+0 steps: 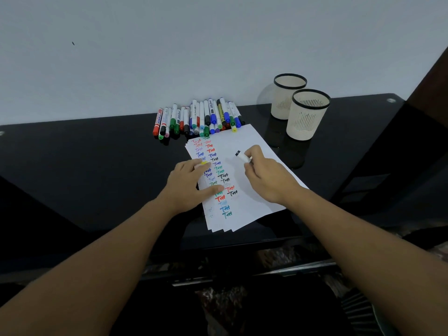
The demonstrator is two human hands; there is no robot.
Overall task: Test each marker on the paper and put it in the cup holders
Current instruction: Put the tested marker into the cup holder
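Note:
A stack of white paper lies on the black table, its left side covered with rows of coloured "Test" marks. My right hand grips a white marker; its dark back end points up and away, and its tip is hidden under my fingers. My left hand rests on the paper's left edge with a small yellow cap pinched at the fingertips. Several capped markers lie in a row behind the paper. Two cream cup holders with black rims, near and far, stand at the back right, and no markers show inside them.
The glossy black table meets a pale wall at the back. A dark upright panel rises at the right. The table's front edge runs just below the paper, with clutter on a lower level beneath it.

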